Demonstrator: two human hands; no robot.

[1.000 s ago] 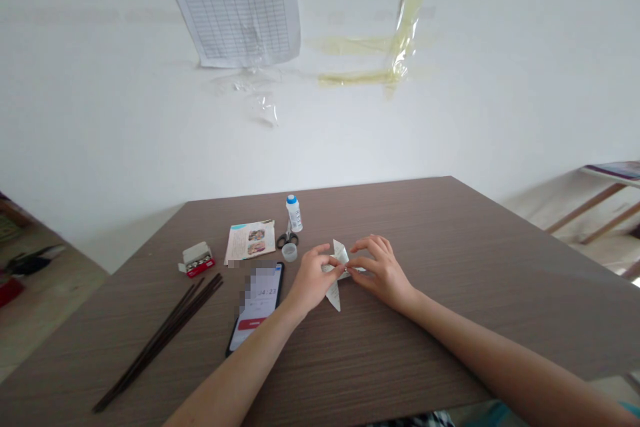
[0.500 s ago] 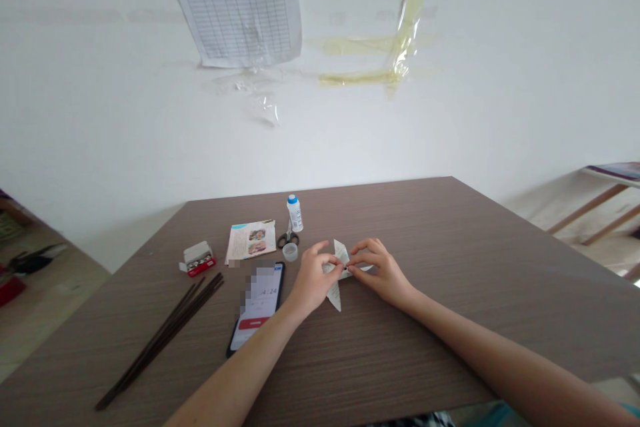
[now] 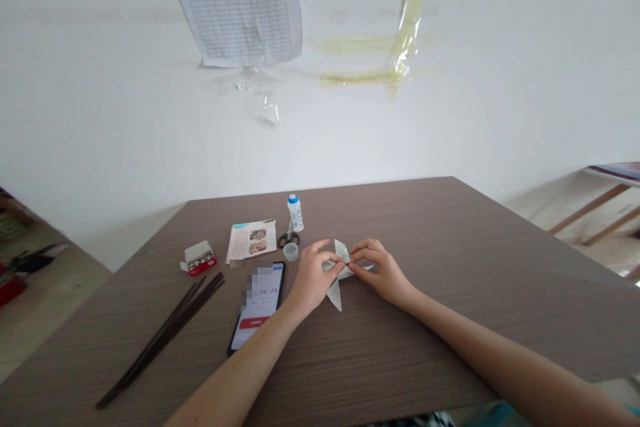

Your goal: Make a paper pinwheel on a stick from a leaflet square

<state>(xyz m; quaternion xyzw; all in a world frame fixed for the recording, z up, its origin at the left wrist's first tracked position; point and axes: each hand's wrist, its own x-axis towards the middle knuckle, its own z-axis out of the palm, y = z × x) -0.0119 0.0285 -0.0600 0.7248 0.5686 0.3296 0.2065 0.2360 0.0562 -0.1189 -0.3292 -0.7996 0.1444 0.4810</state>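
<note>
A folded white paper piece with pointed flaps lies on the brown wooden table. My left hand pinches it from the left, fingers curled on its middle. From the right, my right hand meets it, with thumb and fingertips pressed on the same spot. Both hands rest on the tabletop, and the centre of the paper is hidden under the fingers.
Left of my hands lie a phone with a lit screen, a bundle of dark sticks, a small red and white box, a printed booklet, scissors, a clear cap and a glue bottle.
My right hand's fingers have curled in from spread to a pinch on the paper. The left hand and the paper have barely moved.
</note>
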